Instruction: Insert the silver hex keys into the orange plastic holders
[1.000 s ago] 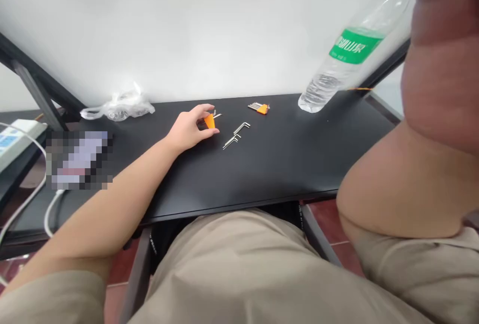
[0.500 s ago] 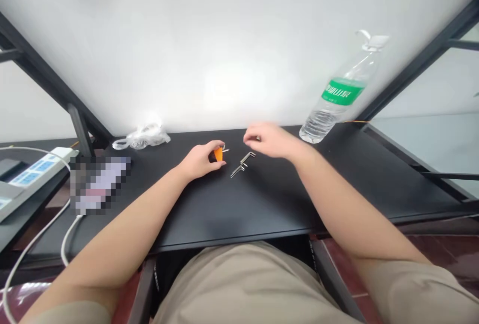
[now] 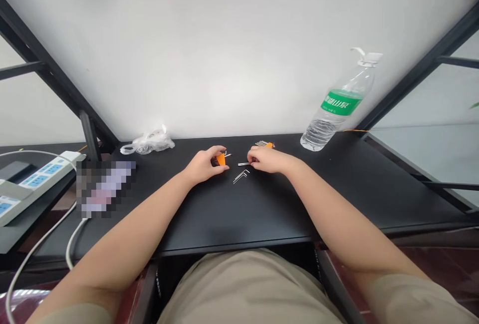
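Note:
My left hand (image 3: 204,166) is closed around an orange hex key holder (image 3: 221,159), with a short piece of metal sticking out of its right side. My right hand (image 3: 267,159) pinches a silver hex key (image 3: 244,164) that points left toward the holder, a small gap apart from it. Just below, a few L-shaped hex keys (image 3: 241,176) lie on the black tabletop (image 3: 232,214). Behind my right hand sits a second orange holder (image 3: 269,145) with several hex keys in it, partly covered by the fingers.
A tilted water bottle (image 3: 333,107) with a green label leans against the white wall at the right. A crumpled clear plastic bag (image 3: 149,141) lies at the back left. At far left are a blurred-out phone (image 3: 107,186), a white cable (image 3: 71,241) and a power strip (image 3: 41,179).
My right hand has come down to the tabletop and now grips a hex key. Fewer loose keys lie on the table. The second orange holder has come into sight; the view has shifted slightly.

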`<state>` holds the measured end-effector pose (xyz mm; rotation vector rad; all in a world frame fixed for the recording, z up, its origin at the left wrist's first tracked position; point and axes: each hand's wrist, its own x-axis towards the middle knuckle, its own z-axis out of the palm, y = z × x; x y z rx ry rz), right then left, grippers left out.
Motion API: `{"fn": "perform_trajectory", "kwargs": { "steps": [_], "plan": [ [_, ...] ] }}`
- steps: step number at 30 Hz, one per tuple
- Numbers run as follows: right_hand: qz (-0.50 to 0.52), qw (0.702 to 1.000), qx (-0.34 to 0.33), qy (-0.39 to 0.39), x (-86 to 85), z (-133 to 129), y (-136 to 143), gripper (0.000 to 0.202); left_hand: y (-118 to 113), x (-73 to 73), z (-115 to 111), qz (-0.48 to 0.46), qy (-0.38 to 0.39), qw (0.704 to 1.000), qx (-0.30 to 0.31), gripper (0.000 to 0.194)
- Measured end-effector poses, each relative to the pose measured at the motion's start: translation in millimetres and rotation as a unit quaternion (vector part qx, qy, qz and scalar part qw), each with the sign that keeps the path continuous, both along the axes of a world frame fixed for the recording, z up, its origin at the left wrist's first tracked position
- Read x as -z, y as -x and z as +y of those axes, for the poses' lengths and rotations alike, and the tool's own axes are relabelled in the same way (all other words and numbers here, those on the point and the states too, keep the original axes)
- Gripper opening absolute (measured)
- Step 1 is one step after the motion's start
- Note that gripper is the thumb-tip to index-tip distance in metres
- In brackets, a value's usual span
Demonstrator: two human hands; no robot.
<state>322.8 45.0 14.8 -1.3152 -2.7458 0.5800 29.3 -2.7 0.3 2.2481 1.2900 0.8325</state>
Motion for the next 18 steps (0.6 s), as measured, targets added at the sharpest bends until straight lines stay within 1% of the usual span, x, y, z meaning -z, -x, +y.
{"fn": "perform_trajectory", "kwargs": {
  "steps": [2, 4, 7, 11, 15, 18],
  "plan": [
    [0.009, 0.999, -0.002, 0.037, -0.6, -3.7, 4.0, 0.009, -0.5, 0.2, 0.9, -0.005, 0.001, 1.000, -0.004, 0.061],
    [0.012, 0.998, -0.004, 0.059, -1.4, -6.5, 9.0, 0.012, -1.1, 0.3, 1.5, -0.001, 0.000, 1.000, -0.002, 0.061],
    [0.007, 0.998, 0.002, 0.056, -1.6, -7.8, 17.2, 0.014, -1.9, 0.8, 1.9, 0.013, -0.001, 1.000, 0.009, 0.061],
    [0.024, 0.998, 0.019, 0.051, -0.5, -6.9, 22.5, 0.011, -3.3, 1.9, 2.5, 0.018, -0.005, 1.000, 0.009, 0.061],
    [0.098, 0.993, 0.021, 0.054, -0.7, -8.7, 21.5, 0.008, -4.4, 2.5, 2.6, 0.013, -0.003, 1.000, 0.013, 0.061],
    [0.167, 0.985, 0.025, 0.022, -0.6, -11.4, 23.4, 0.007, -4.2, 2.0, 1.6, 0.014, -0.004, 1.000, 0.010, 0.061]
  ]
}}
